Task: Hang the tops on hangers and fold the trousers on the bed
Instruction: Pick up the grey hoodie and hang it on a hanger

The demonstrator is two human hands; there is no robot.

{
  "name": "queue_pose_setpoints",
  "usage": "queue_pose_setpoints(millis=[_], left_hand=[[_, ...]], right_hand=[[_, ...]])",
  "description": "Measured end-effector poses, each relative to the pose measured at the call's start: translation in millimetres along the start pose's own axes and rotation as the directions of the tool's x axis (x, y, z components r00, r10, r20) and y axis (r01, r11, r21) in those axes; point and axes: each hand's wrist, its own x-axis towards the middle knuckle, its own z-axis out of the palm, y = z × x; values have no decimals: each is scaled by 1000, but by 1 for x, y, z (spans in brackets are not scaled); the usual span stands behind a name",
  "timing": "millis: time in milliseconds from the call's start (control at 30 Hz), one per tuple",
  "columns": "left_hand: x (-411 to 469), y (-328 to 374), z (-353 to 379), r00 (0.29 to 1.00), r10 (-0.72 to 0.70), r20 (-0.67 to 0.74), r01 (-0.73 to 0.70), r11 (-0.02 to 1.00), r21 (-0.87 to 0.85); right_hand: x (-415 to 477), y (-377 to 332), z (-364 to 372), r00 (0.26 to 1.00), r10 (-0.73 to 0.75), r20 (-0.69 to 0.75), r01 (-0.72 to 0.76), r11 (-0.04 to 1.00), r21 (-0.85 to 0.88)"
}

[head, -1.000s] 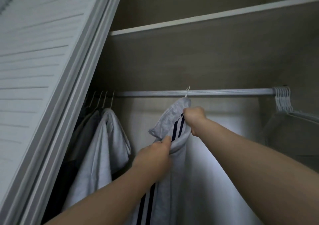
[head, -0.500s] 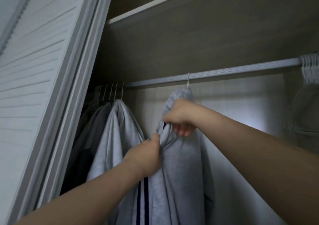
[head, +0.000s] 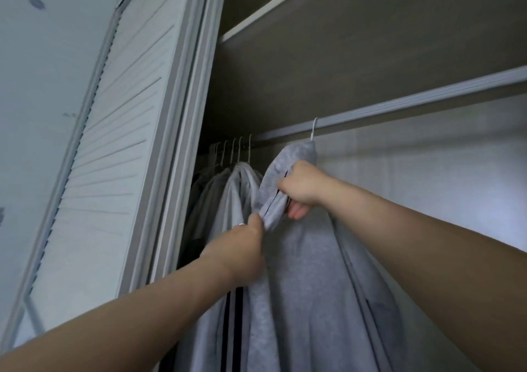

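1. Grey top (head: 313, 286) hangs by its hanger (head: 313, 128) near the rail's (head: 413, 103) left end, just beside other clothes (head: 228, 200).
2. On the left hand (head: 242, 252), fingers (head: 253, 225) pinch a fold of the top.
3. On the right hand (head: 299, 186), fingers curl round fabric below the collar.

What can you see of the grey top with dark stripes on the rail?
The grey top is fleecy-looking fabric with two dark stripes down one side. It hangs from a white hanger hook on the rail, right of other hung clothes. The left hand pinches a bunched fold; the right hand grips it near the shoulder.
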Motion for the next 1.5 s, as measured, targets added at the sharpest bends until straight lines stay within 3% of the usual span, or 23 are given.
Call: queue_pose_setpoints(millis=[233, 367, 500, 667, 833, 967, 1033, 1167, 1300, 1500], left_hand=[[-4, -27, -9, 978, -188, 84, 168, 965, 203], [2, -29, -2, 955, -266, 132, 237, 951, 197], [8, -29, 0, 928, -302, 216, 258, 943, 210], [2, -33, 2, 948, -219, 231, 161, 956, 247], [-5, -32, -5, 966, -109, 235, 64, 980, 189], [-13, -38, -13, 994, 0, 113, -18, 988, 156], [-22, -44, -15, 996, 90, 2, -88, 964, 251], [-48, -63, -21, 903, 365, -227, -235, 860, 452], [-101, -81, -23, 903, 342, -260, -215, 884, 415], [-223, -96, -13, 948, 236, -214, -148, 921, 360]], right_hand=[[36, -11, 40, 995, -102, 20, 99, 988, 121], [53, -18, 60, 990, -142, 7, 140, 985, 101], [65, -16, 79, 997, -79, 21, 76, 988, 132], [67, 2, 80, 994, -109, -1, 109, 991, 77], [45, 14, 59, 964, -265, -23, 254, 942, -219], [11, 29, 45, 948, -305, -91, 254, 897, -360], [-9, 38, 43, 947, -291, -138, 215, 890, -402], [-60, 52, 47, 959, -215, -183, 128, 908, -399], [-124, 61, 68, 967, -190, -170, 114, 918, -379], [-225, 58, 120, 965, -254, -66, 227, 934, -274]])
